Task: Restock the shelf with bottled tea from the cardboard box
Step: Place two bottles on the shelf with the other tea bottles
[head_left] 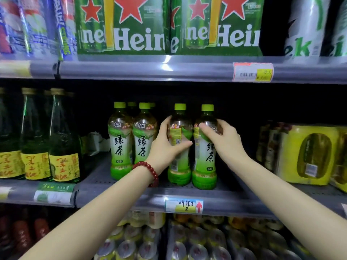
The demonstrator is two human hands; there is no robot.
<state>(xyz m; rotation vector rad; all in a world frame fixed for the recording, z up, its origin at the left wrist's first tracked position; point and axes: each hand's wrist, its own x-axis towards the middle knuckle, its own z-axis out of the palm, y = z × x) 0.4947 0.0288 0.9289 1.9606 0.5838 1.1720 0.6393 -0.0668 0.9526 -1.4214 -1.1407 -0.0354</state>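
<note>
Several green tea bottles with lime caps stand on the middle grey shelf (116, 196). My left hand (165, 145), with a red bead bracelet at the wrist, grips one bottle (179, 166) around its middle. My right hand (223, 137) grips the shoulder of the bottle beside it (204, 171). Both bottles stand upright near the shelf's front edge. Two more tea bottles (120, 143) stand to the left, with others behind them. The cardboard box is out of view.
Dark green glass bottles (63, 139) with yellow labels fill the shelf's left side. Yellow shrink-wrapped packs (308, 154) sit at the right. Green beer cartons (122, 25) line the shelf above. Cans (197, 241) are stacked below. Dark open space lies behind the right tea bottle.
</note>
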